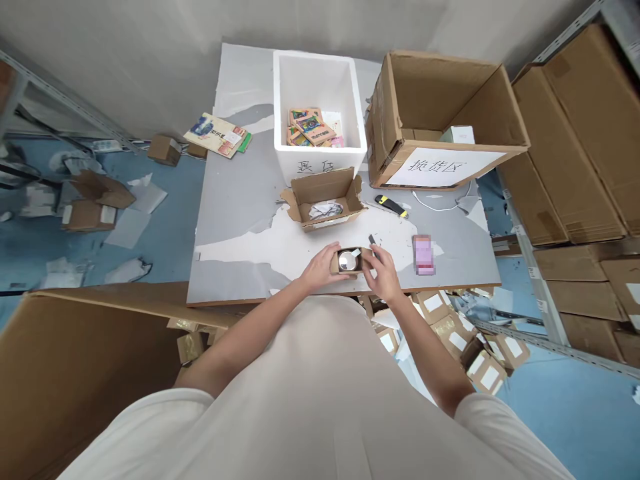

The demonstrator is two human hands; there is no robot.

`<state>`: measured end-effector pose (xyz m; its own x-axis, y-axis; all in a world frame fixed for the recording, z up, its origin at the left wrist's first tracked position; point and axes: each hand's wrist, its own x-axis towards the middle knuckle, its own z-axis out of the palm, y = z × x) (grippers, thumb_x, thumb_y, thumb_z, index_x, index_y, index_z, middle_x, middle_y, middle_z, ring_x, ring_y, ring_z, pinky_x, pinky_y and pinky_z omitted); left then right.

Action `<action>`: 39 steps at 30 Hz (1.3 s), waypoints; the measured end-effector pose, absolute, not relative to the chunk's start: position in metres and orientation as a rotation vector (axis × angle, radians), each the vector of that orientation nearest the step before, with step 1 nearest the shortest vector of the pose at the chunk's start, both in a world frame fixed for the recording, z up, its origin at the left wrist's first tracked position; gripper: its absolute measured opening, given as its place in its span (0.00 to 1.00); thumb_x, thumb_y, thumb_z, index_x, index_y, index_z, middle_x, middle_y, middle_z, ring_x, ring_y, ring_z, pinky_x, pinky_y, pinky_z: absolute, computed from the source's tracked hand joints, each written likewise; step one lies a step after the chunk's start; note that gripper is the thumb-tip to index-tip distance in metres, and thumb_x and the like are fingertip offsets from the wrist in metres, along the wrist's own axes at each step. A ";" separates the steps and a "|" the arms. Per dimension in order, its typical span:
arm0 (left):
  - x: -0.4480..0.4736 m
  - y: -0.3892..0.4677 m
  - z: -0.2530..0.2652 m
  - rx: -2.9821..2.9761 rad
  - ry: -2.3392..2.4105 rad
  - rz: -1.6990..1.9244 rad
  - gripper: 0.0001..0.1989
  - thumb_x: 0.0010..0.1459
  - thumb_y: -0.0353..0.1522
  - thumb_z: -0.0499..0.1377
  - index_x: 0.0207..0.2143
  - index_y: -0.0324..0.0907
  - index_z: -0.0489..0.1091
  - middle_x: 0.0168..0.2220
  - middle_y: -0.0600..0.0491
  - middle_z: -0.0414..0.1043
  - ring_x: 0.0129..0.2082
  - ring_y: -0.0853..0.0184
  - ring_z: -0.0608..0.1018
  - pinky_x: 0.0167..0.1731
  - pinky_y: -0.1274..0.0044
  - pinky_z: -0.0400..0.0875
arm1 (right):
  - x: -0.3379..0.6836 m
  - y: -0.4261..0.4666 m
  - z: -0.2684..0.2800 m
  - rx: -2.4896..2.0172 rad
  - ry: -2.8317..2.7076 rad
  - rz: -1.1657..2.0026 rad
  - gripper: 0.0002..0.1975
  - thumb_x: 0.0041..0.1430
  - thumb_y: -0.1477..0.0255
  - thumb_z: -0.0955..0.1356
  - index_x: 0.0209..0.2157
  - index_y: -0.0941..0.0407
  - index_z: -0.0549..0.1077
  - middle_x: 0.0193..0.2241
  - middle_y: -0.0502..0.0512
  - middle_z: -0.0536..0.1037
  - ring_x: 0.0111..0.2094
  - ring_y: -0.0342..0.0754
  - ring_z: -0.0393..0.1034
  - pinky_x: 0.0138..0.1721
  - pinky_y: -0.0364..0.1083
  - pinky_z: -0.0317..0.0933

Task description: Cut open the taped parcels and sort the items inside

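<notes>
Left grip (318, 268), right grip (385, 273) on one box (334, 265), one round item (347, 261) inside.

1 head-worn cam, wide view, facing fwd & steeply down past wearer's shirt (320, 387); table (235, 207) fairly close, mid-pic; wall (150, 53) up top, floor (176, 233) L & R.

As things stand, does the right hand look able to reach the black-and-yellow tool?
Probably yes: the tool lies uncovered on the table just beyond the right hand, with nothing bulky between them, though that hand is at the small box.
</notes>
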<state>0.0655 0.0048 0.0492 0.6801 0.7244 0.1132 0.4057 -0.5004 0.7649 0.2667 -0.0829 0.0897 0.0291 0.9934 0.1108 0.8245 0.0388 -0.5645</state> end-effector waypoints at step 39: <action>0.073 -0.005 0.094 1.833 0.984 1.340 0.51 0.39 0.49 0.70 0.61 0.41 0.54 0.57 0.37 0.63 0.58 0.50 0.68 0.55 0.60 0.64 | 0.273 0.009 0.299 -1.703 -1.945 0.133 0.16 0.65 0.59 0.58 0.46 0.51 0.69 0.28 0.50 0.74 0.30 0.48 0.67 0.32 0.46 0.58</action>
<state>0.0725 -0.0051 0.0944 0.1940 0.8608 0.4705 0.1908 -0.5036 0.8426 0.2726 0.0087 0.2985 -0.0495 0.9420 0.3319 0.8880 0.1936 -0.4171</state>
